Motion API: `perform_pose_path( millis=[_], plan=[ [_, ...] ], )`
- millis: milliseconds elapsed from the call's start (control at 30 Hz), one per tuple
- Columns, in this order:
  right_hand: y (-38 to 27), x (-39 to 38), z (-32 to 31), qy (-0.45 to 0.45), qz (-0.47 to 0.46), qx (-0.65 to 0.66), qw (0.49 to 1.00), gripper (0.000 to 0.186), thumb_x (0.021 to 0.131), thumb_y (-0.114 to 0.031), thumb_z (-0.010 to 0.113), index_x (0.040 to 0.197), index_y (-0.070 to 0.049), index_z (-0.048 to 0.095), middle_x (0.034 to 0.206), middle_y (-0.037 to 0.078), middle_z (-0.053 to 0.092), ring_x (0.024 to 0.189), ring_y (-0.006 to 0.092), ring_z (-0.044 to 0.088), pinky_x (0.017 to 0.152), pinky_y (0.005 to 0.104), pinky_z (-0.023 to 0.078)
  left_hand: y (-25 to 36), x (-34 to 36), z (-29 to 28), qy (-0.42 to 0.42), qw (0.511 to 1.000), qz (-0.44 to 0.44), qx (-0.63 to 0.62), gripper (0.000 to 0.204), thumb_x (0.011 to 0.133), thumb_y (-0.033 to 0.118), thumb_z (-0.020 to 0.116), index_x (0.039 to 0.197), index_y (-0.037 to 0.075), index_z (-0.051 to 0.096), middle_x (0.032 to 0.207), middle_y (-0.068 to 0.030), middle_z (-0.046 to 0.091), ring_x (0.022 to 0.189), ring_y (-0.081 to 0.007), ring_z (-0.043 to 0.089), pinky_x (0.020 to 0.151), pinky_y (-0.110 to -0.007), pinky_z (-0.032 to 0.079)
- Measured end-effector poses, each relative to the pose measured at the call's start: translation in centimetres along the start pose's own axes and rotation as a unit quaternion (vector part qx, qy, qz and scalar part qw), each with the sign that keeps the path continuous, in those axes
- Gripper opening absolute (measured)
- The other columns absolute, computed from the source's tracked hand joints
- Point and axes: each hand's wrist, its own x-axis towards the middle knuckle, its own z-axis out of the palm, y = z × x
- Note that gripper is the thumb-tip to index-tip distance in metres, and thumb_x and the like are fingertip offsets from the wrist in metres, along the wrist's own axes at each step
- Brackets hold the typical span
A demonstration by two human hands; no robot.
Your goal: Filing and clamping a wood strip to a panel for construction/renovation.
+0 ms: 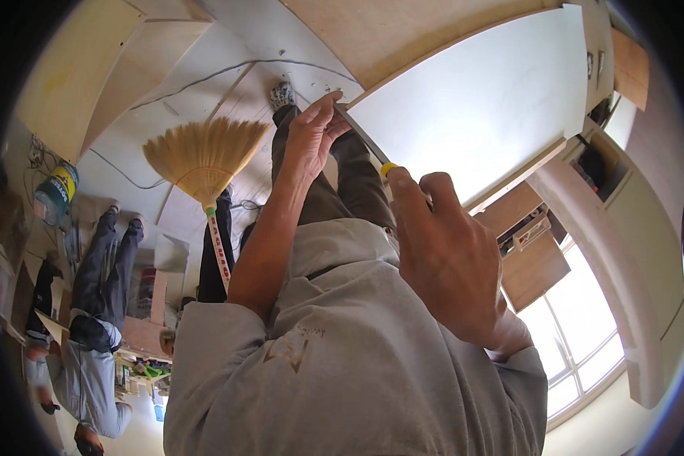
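Observation:
My right hand (448, 258) is closed around the yellow handle of a long, flat metal file (366, 143). The file slants up and left along the near left edge of a white-faced panel (471, 106). At its far end, the fingers of my left hand (315, 129) close on the tip, beside the panel's corner. Part of the handle is hidden inside my right fist. The panel has a pale wooden edge.
A straw broom (205, 156) stands at my left. A dark cable (228, 72) crosses the floor beyond it. Wooden boards (76, 68) lean at the far left, near a teal tub (55, 194). Another person (91, 372) is at the lower left. Open drawers (532, 235) are at the right.

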Motion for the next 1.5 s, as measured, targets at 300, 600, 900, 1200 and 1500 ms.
perform_pose_path(
  millis=[300, 600, 900, 1200, 1500],
  plan=[
    [-0.7, 0.8, -1.1, -0.055, 0.01, -0.018, 0.998, 0.035, 0.092, -0.01, 0.065, 0.126, -0.008, 0.057, 0.089, 0.01, 0.055, 0.053, 0.0226, 0.062, 0.045, 0.0361, 0.05, 0.3, 0.2, 0.0, -0.003, 0.999, -0.027, 0.016, 0.037, 0.097, 0.028, 0.068, 0.125, 0.004, 0.065, 0.108, -0.0047, 0.067, 0.1, -0.014, 0.061, 0.09, -0.031, 0.051],
    [-0.7, 2.0, -2.8, -0.115, -0.01, -0.015, 0.993, 0.038, 0.085, 0.001, 0.058, 0.122, 0.009, 0.053, 0.093, 0.018, 0.057, 0.059, 0.0253, 0.067, 0.048, 0.0354, 0.055, 0.3, 0.4, 0.2, 0.034, 0.999, -0.031, 0.021, 0.034, 0.096, 0.021, 0.068, 0.12, -0.003, 0.067, 0.102, -0.0056, 0.068, 0.092, -0.0143, 0.062, 0.088, -0.034, 0.053],
    [-0.1, 1.8, -2.8, -0.108, -0.035, -0.024, 0.993, 0.038, 0.086, 0.001, 0.058, 0.123, 0.01, 0.053, 0.091, 0.018, 0.056, 0.056, 0.0232, 0.067, 0.043, 0.0342, 0.054, 0.7, 0.2, 0.5, 0.021, 0.999, -0.021, 0.042, 0.037, 0.096, 0.023, 0.069, 0.122, -0.003, 0.066, 0.105, -0.0065, 0.067, 0.093, -0.0143, 0.061, 0.088, -0.035, 0.053],
    [0.1, 2.1, -3.0, -0.11, -0.035, -0.016, 0.993, 0.038, 0.087, 0.002, 0.059, 0.123, 0.011, 0.053, 0.09, 0.018, 0.057, 0.056, 0.0233, 0.067, 0.043, 0.035, 0.055, 0.5, 0.3, 0.5, 0.039, 0.998, -0.026, 0.034, 0.033, 0.096, 0.019, 0.069, 0.121, -0.001, 0.067, 0.114, -0.0057, 0.068, 0.093, -0.0135, 0.059, 0.088, -0.033, 0.052],
    [-0.6, 3.0, -1.9, -0.095, 0.012, -0.052, 0.994, 0.038, 0.088, -0.011, 0.067, 0.125, -0.006, 0.062, 0.08, 0.01, 0.056, 0.05, 0.0237, 0.062, 0.046, 0.0378, 0.051, 0.5, 1.0, 0.2, 0.037, 0.998, -0.03, 0.039, 0.029, 0.096, 0.015, 0.067, 0.119, -0.002, 0.068, 0.111, -0.007, 0.069, 0.09, -0.0139, 0.06, 0.085, -0.031, 0.053]
  ],
)
